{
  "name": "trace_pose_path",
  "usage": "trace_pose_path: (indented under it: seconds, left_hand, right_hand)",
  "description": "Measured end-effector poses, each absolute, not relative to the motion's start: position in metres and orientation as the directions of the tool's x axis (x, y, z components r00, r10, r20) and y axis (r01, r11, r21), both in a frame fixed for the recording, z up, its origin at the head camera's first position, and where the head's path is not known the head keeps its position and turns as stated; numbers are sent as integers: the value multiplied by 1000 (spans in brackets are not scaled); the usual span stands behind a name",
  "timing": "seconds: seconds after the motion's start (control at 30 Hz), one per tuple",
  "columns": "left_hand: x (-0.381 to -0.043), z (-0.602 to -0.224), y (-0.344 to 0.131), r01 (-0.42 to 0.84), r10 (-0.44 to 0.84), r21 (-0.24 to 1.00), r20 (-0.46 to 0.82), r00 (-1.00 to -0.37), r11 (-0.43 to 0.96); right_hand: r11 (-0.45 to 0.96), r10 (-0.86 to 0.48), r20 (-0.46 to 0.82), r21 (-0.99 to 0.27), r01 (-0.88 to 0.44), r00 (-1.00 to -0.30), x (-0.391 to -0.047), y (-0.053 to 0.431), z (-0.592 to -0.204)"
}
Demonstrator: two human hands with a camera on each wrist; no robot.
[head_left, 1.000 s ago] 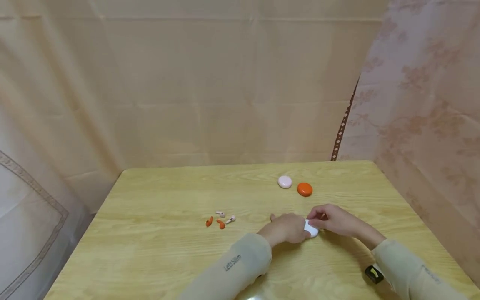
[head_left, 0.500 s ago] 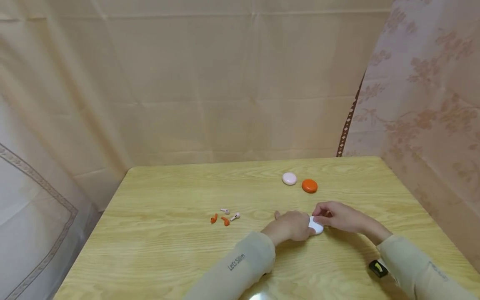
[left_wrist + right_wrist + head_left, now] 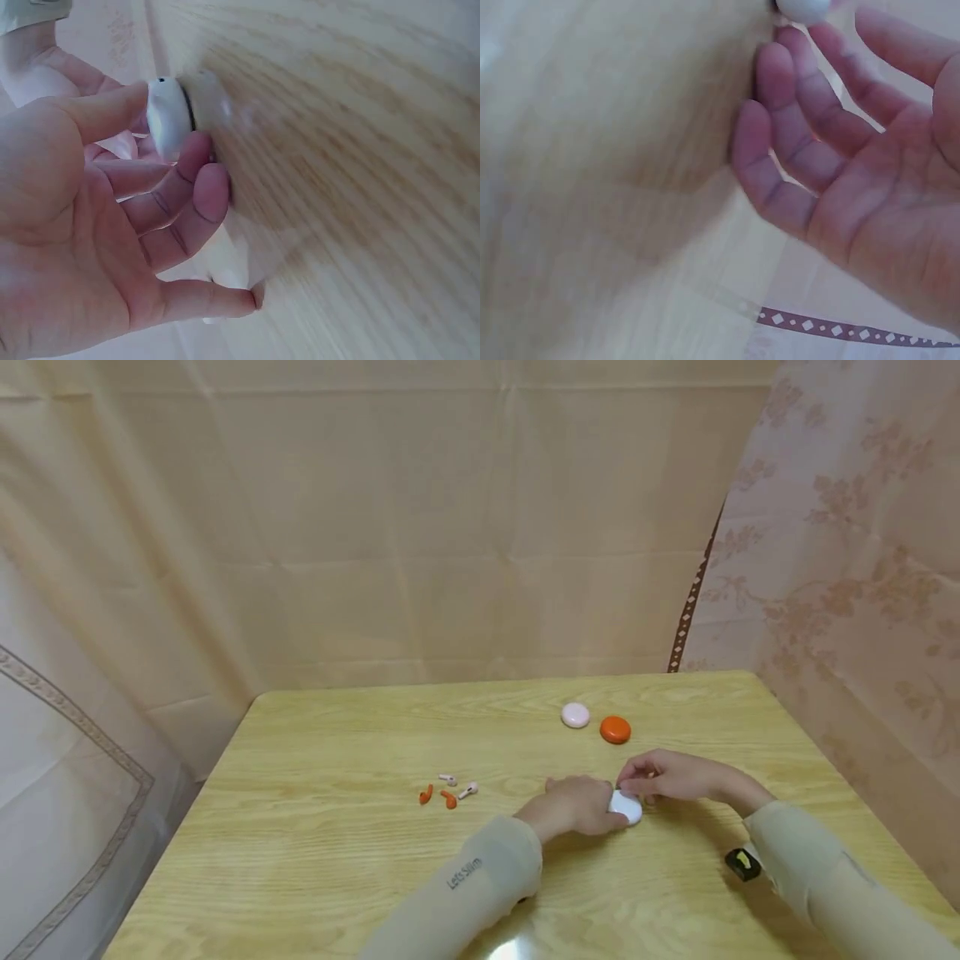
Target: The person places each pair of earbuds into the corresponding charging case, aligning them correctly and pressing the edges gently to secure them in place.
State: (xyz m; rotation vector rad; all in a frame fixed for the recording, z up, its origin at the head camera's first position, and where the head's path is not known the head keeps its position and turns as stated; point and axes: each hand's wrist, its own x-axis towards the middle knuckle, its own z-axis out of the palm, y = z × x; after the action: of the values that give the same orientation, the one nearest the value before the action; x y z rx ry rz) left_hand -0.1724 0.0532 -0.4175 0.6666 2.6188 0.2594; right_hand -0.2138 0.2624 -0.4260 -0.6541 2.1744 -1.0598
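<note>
Thumb (image 3: 112,114) and curled fingers (image 3: 211,193) of our left hand (image 3: 579,805) grip the white case (image 3: 626,808) at the table (image 3: 315,868); our right hand (image 3: 671,775) meets its far edge, whether pinching or apart we cannot tell. Uneven pressure from our 2 hands could make it skid. Left-wrist view shows our palm and curled fingertips, hidden from the head view.
</note>
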Motion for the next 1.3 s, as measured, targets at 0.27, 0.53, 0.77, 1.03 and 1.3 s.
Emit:
trace_pose_path:
  seconds: [0.27, 0.53, 0.77, 1.03, 1.3]
  left_hand:
    - [-185, -418, 47, 409, 491, 313, -260, -831, 857]
    - [-210, -424, 38, 291, 427, 516, -165, -889, 805]
    - [-222, -425, 29, -25, 284, 816, -230, -931, 577]
    - [-223, -430, 21, -158, 208, 893, -264, -942, 422]
    - [-223, -430, 15, -217, 165, 880, -310, -936, 423]
  right_hand:
    - [643, -508, -317, -758, -108, -801, -231, 261, -416]
    - [730, -466, -97, -605, -320, -880, -249, 242, -397]
    - [810, -449, -152, -484, -330, -880, -272, 218, -390]
    - [855, -439, -190, -389, -344, -878, -293, 196, -397]
    - [916, -334, -264, -318, -246, -905, -298, 181, -399]
